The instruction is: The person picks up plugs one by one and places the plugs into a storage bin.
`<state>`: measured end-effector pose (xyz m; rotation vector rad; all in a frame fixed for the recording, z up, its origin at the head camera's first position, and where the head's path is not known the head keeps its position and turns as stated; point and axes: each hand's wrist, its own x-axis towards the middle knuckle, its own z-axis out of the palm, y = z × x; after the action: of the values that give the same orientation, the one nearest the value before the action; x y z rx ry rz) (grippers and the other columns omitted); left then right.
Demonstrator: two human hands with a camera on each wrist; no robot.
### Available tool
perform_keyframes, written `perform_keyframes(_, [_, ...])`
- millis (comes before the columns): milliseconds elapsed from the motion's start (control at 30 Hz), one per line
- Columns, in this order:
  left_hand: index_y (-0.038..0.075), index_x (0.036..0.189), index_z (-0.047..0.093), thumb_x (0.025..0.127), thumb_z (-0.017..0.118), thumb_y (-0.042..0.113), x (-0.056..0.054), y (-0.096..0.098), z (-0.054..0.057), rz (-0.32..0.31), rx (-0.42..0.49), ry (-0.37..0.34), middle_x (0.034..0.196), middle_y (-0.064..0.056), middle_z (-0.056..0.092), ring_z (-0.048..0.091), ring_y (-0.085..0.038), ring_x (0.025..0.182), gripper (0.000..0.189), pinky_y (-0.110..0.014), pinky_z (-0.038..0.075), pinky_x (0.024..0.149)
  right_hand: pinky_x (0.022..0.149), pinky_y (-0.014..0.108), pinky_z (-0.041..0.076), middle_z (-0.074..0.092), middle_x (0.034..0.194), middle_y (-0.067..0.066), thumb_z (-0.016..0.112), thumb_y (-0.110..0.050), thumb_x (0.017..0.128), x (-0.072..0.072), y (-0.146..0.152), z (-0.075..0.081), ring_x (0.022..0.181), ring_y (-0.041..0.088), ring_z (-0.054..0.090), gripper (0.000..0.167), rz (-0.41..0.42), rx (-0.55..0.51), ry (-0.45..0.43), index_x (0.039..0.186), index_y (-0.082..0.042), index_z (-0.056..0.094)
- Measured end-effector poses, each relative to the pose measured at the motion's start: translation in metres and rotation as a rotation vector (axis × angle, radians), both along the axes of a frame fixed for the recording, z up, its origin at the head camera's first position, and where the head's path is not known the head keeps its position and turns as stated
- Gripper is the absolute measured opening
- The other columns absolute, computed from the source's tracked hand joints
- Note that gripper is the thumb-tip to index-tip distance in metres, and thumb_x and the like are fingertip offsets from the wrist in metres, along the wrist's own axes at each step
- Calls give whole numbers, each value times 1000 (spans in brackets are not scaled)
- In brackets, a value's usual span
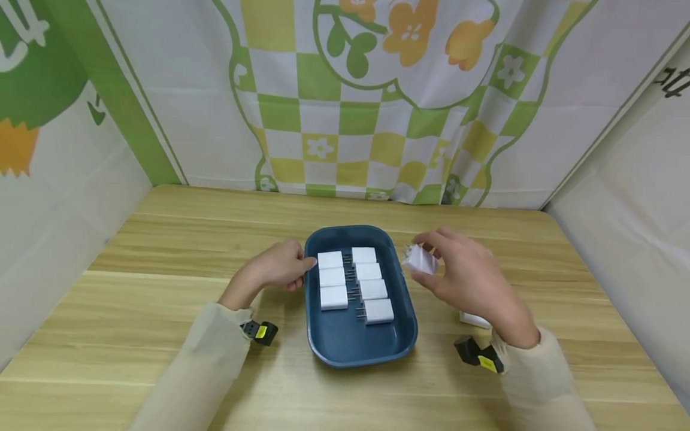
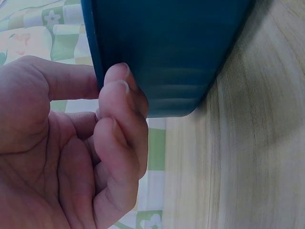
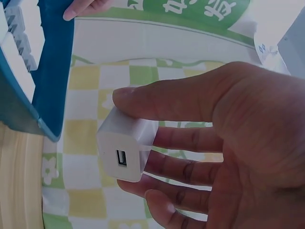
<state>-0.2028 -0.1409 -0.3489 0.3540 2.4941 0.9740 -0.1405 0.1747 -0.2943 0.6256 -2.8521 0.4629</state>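
My right hand (image 1: 468, 275) pinches a white USB charger (image 1: 420, 260) between thumb and fingers, just right of the blue tray (image 1: 362, 353) and above the table. Its USB port faces the camera in the right wrist view, where the charger (image 3: 121, 148) is seen close up; its metal prongs point toward the tray in the head view. With thumb over the rim and fingers curled outside, my left hand (image 1: 280, 263) grips the tray's left wall (image 2: 162, 57). Inside the tray, white chargers stand in two columns, three in the left (image 1: 332, 277) and several in the right (image 1: 373, 289), prongs facing inward.
Another white charger (image 1: 474, 319) lies on the wooden table (image 1: 259, 383), partly hidden under my right hand. A patterned curtain (image 1: 350, 131) hangs behind the table's back edge, with white cloth walls at both sides. The tray's front part is bare.
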Motion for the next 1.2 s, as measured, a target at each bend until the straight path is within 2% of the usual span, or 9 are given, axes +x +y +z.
perform_keyframes(333, [3,68,64,106,52,18,0,0,-3,8,1,4,57,-4,57,52,-14,49,43,-24,41,51,64,35,48,65,101,-1,87,-24,81,7,-9,-1,86,18,64,45,95,41,8,121,-14,68])
perform_keyframes(667, [3,68,63,106,52,18,0,0,-2,8,7,-5,57,-4,57,52,-13,48,43,-23,41,51,59,33,45,63,100,-1,86,-25,82,4,-23,-4,71,13,54,44,251,148,20,120,-12,68])
perform_keyframes(967, [2,69,64,106,52,18,-2,0,-2,3,7,1,58,-5,58,52,-13,49,42,-24,40,51,67,39,52,65,117,4,85,-26,83,2,-32,-4,86,19,64,46,311,222,-27,123,-11,67])
perform_keyframes(1200, [2,66,63,106,52,17,-1,-1,-3,-9,11,2,55,-3,56,50,-12,48,45,-24,39,51,61,29,46,62,101,0,84,-26,83,-1,-38,-9,76,13,55,44,373,301,-71,121,-11,67])
